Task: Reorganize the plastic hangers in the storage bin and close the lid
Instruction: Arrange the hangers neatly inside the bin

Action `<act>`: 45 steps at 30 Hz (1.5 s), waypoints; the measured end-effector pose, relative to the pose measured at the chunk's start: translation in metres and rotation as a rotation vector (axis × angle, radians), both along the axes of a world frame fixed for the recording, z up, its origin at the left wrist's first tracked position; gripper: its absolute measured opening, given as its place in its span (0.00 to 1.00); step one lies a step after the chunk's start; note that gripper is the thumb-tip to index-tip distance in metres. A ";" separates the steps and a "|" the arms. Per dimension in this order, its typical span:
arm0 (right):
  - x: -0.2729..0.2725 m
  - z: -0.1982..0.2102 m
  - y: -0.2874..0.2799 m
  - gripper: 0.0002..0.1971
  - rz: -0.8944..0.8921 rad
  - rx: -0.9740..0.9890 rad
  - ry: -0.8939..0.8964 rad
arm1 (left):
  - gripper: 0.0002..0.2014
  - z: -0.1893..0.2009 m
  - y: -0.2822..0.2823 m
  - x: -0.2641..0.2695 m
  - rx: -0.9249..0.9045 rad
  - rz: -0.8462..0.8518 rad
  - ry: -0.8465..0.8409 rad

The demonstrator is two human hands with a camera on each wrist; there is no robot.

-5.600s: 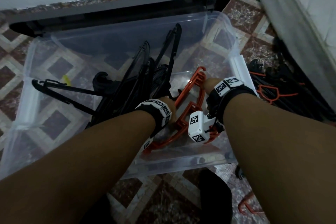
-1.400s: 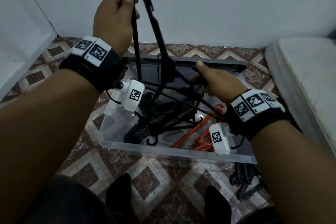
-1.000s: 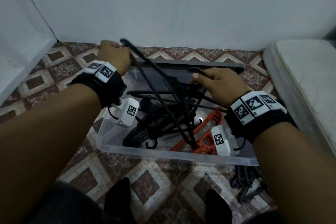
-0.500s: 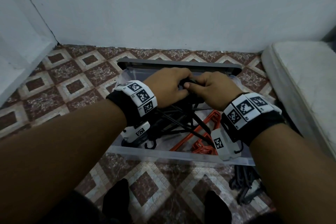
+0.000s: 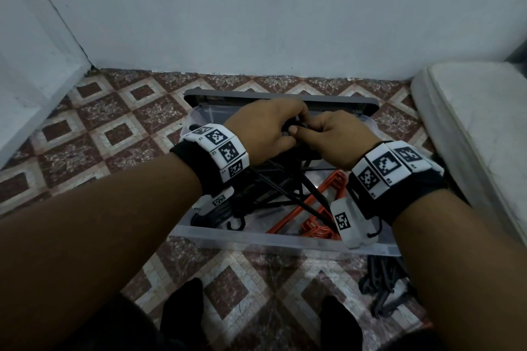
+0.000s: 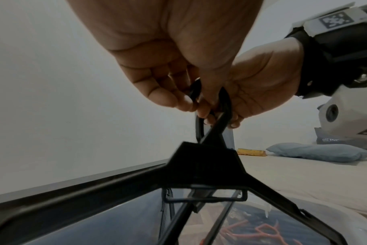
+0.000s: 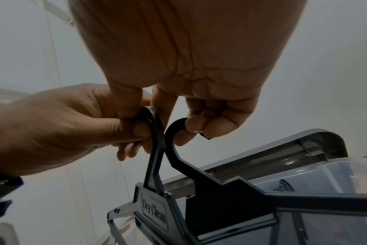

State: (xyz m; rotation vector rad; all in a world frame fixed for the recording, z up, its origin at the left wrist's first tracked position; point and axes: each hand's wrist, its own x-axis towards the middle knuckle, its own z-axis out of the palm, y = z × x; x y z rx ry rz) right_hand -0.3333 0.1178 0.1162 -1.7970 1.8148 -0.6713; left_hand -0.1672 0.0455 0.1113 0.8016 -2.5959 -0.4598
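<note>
Over the clear storage bin (image 5: 279, 240) my left hand (image 5: 262, 128) and right hand (image 5: 333, 137) meet, each curled round the hook of a black hanger. In the right wrist view the left hand grips the hook of the "Dry Clean" hanger (image 7: 155, 210). My right hand (image 7: 199, 126) curls round the hook of a second black hanger (image 7: 226, 195) beside it. The two hooks almost touch. The hanger bodies (image 6: 199, 167) hang down into the bin. More black hangers (image 5: 273, 188) and orange hangers (image 5: 322, 194) lie inside. The grey lid (image 5: 285, 98) lies behind the bin.
A white wall runs close behind the lid. A mattress (image 5: 470, 128) lies along the right side. A pile of black hangers (image 5: 382, 285) sits on the tiled floor by the bin's near right corner. My feet (image 5: 182, 310) are in front of the bin.
My left hand came down from high on the left with its black hanger and met the right hand over the bin. The two hooks are now side by side.
</note>
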 end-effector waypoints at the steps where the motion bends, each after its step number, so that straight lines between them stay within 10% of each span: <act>1: 0.001 0.000 0.000 0.21 -0.003 0.015 0.004 | 0.14 0.001 -0.001 0.000 -0.003 -0.006 -0.024; 45: -0.026 0.011 0.004 0.16 -0.434 -0.025 0.336 | 0.12 0.011 -0.029 0.029 0.034 0.169 -0.164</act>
